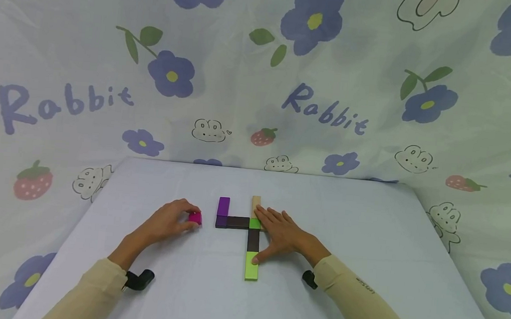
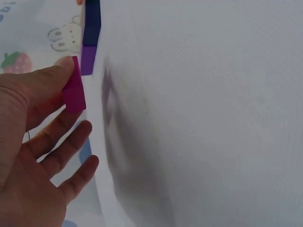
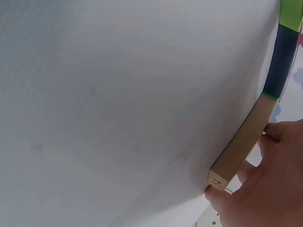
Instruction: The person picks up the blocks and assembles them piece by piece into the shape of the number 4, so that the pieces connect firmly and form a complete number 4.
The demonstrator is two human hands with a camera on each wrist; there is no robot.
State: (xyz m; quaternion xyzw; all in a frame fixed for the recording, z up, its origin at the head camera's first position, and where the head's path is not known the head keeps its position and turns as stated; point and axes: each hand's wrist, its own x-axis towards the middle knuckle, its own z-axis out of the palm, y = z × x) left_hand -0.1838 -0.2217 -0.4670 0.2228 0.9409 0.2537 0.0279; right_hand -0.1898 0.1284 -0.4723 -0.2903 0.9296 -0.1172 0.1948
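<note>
My left hand [image 1: 167, 222] pinches a small magenta block [image 1: 195, 218] between thumb and fingers, left of a flat arrangement of coloured blocks. In the left wrist view, the other fingers spread away from that block [image 2: 75, 90]. Spread over the arrangement's right side is my right hand [image 1: 287, 236], its fingers on a pale wooden block [image 1: 256, 203] and its thumb on a lime green block [image 1: 251, 273]. A bright green piece [image 1: 255, 223] sits where a dark horizontal block [image 1: 238, 222] meets a dark vertical block [image 1: 253, 240]. Part of the right side is hidden under my palm.
A purple block [image 1: 223, 205] stands at the arrangement's left end, joined to the dark row. The blocks lie on a white table [image 1: 359, 217]. Behind it hangs a curtain [image 1: 225, 82] printed with flowers and rabbits.
</note>
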